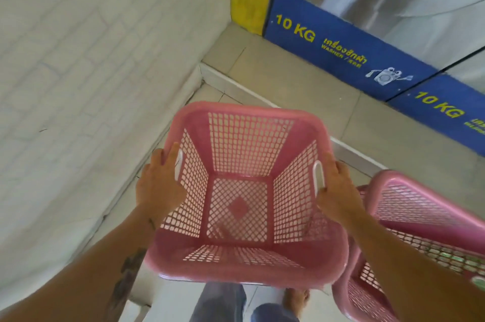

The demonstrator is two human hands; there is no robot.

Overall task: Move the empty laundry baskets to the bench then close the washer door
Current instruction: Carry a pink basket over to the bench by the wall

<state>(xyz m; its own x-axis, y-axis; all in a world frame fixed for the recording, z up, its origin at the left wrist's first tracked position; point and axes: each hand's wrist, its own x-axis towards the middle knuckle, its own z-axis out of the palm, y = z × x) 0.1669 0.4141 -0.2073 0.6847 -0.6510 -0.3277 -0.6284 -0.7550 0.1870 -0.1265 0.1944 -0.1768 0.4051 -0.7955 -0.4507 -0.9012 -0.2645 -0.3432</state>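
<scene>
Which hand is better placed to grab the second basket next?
Right. The right hand grips the held pink plastic mesh basket on the side beside the second pink mesh basket; the left hand holds the far side.

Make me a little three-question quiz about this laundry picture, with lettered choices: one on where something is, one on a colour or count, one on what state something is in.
1. Where does the second pink basket sit relative to the held basket?
A. On the person's right
B. On the person's left
C. Stacked inside it

2. What colour is the "10 KG" lettering on the blue washer panel?
A. White
B. Yellow
C. Red

3. What is in the held basket?
A. Folded clothes
B. A detergent bottle
C. Nothing

Answers:
1 A: it lies beyond the right hand, partly under that forearm.
2 B: the figures show yellow on blue.
3 C: its mesh floor is bare, while the left hand and right hand grip opposite rims.
</scene>
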